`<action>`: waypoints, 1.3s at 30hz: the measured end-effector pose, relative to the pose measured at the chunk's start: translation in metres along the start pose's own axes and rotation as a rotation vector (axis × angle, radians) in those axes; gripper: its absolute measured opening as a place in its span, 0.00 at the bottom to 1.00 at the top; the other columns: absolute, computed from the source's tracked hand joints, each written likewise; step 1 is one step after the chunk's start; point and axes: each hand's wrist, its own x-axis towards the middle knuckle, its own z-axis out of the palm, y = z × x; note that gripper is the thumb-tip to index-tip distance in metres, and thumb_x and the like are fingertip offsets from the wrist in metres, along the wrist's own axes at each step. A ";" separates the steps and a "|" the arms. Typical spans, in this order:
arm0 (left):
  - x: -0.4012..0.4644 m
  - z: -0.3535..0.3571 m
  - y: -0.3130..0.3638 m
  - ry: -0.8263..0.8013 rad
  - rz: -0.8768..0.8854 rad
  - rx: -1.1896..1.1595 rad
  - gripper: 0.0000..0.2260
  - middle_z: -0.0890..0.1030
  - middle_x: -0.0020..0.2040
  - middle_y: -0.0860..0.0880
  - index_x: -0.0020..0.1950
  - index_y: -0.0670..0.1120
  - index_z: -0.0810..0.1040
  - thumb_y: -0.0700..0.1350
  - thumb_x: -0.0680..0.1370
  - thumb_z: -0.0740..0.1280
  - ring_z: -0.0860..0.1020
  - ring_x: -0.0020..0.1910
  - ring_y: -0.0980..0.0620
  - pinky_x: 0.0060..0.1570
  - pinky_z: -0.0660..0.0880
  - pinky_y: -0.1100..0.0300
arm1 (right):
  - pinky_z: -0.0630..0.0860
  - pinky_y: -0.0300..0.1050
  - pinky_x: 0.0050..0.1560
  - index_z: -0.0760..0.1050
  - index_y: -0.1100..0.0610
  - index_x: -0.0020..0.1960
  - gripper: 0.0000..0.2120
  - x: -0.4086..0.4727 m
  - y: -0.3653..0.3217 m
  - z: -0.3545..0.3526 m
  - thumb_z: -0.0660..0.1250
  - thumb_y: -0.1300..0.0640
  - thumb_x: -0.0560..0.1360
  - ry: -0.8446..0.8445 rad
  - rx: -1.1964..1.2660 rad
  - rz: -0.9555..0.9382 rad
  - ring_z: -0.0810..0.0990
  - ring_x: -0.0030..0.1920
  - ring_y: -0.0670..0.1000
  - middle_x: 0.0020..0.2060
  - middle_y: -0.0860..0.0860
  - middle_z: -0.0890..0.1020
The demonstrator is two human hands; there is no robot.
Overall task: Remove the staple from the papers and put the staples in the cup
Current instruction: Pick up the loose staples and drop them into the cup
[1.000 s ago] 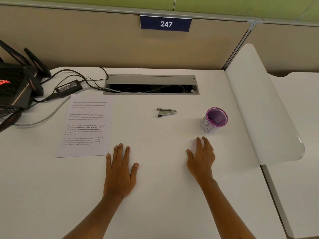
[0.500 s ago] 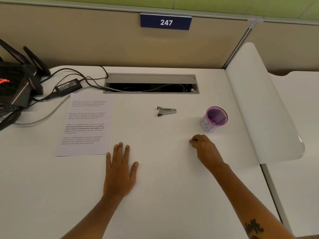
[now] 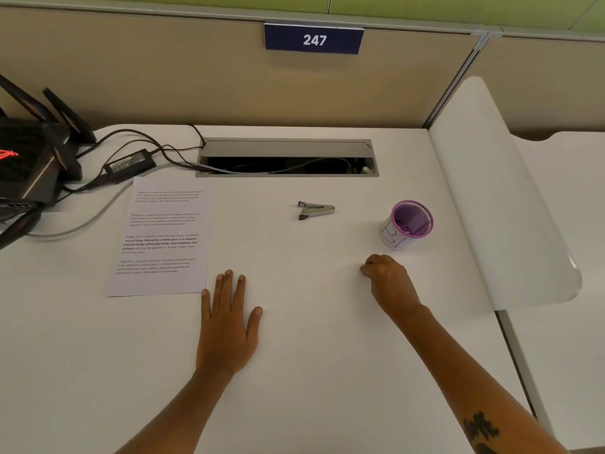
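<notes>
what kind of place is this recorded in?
Most likely an office cubicle or numbered workstation. Signs: a beige partition wall carrying a blue "247" plate, a white desk with a built-in cable tray, and a curved divider panel separating it from the neighbouring desk.

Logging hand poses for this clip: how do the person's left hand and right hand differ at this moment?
The left hand lies flat, palm down, fingers stretched out, while the right hand is curled into a loose fist. The left hand sits beside the near corner of the printed white paper sheet; the right hand sits just short of the purple mesh cup. Both rest on the white desk, and neither shows anything in its grip.
</notes>
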 end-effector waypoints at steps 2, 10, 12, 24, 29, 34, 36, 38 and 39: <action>0.000 0.000 0.000 -0.002 -0.002 0.002 0.33 0.52 0.88 0.44 0.87 0.46 0.54 0.60 0.85 0.50 0.49 0.88 0.46 0.85 0.50 0.38 | 0.84 0.53 0.42 0.86 0.64 0.48 0.10 0.002 -0.002 0.000 0.76 0.73 0.69 -0.008 -0.006 0.022 0.84 0.40 0.60 0.40 0.59 0.84; 0.000 -0.001 0.001 -0.002 -0.003 0.002 0.33 0.53 0.88 0.44 0.87 0.46 0.54 0.60 0.85 0.50 0.49 0.88 0.45 0.85 0.51 0.38 | 0.80 0.51 0.38 0.82 0.66 0.51 0.15 -0.001 -0.020 -0.005 0.70 0.78 0.68 0.064 -0.007 0.036 0.80 0.38 0.61 0.38 0.61 0.82; 0.000 -0.002 0.001 0.000 -0.003 -0.005 0.33 0.52 0.88 0.44 0.87 0.46 0.54 0.60 0.85 0.50 0.49 0.88 0.46 0.85 0.50 0.38 | 0.75 0.48 0.37 0.81 0.67 0.53 0.17 -0.004 -0.025 -0.006 0.72 0.79 0.66 0.080 -0.014 0.019 0.79 0.38 0.61 0.39 0.62 0.82; -0.001 -0.001 0.000 0.007 0.004 -0.010 0.33 0.53 0.88 0.44 0.87 0.46 0.54 0.60 0.85 0.51 0.49 0.88 0.45 0.85 0.52 0.37 | 0.66 0.43 0.40 0.76 0.65 0.50 0.15 -0.007 -0.030 0.004 0.75 0.73 0.67 0.119 -0.091 -0.036 0.68 0.39 0.52 0.40 0.60 0.78; 0.000 0.000 0.000 0.002 0.003 -0.010 0.33 0.52 0.88 0.44 0.87 0.46 0.53 0.60 0.85 0.51 0.49 0.88 0.46 0.85 0.51 0.37 | 0.68 0.41 0.40 0.72 0.59 0.48 0.22 -0.004 -0.022 -0.001 0.64 0.82 0.62 0.073 0.182 0.217 0.70 0.42 0.53 0.43 0.55 0.76; -0.001 0.000 0.000 -0.004 -0.007 -0.013 0.33 0.51 0.88 0.45 0.87 0.47 0.53 0.60 0.85 0.52 0.47 0.88 0.47 0.86 0.50 0.39 | 0.73 0.36 0.39 0.77 0.60 0.49 0.13 0.000 -0.017 -0.023 0.62 0.75 0.75 0.146 0.665 0.672 0.77 0.43 0.50 0.45 0.53 0.81; 0.000 0.000 0.000 -0.001 -0.007 -0.018 0.33 0.51 0.88 0.45 0.87 0.47 0.53 0.60 0.85 0.51 0.47 0.88 0.47 0.86 0.50 0.39 | 0.75 0.37 0.39 0.78 0.58 0.49 0.10 0.001 -0.013 -0.032 0.63 0.71 0.76 0.186 0.789 0.754 0.79 0.44 0.52 0.45 0.54 0.82; 0.000 0.000 0.000 -0.001 -0.006 -0.018 0.33 0.51 0.88 0.45 0.87 0.47 0.53 0.61 0.85 0.51 0.47 0.88 0.47 0.86 0.49 0.39 | 0.76 0.40 0.41 0.79 0.59 0.46 0.10 0.002 -0.011 -0.044 0.65 0.72 0.74 0.226 0.924 0.768 0.79 0.43 0.54 0.43 0.56 0.83; 0.000 0.000 0.000 -0.001 -0.005 -0.017 0.33 0.51 0.88 0.45 0.87 0.47 0.53 0.61 0.85 0.51 0.47 0.88 0.47 0.86 0.50 0.39 | 0.76 0.41 0.43 0.78 0.60 0.46 0.10 0.002 -0.011 -0.052 0.65 0.73 0.74 0.245 1.006 0.758 0.79 0.41 0.53 0.41 0.57 0.82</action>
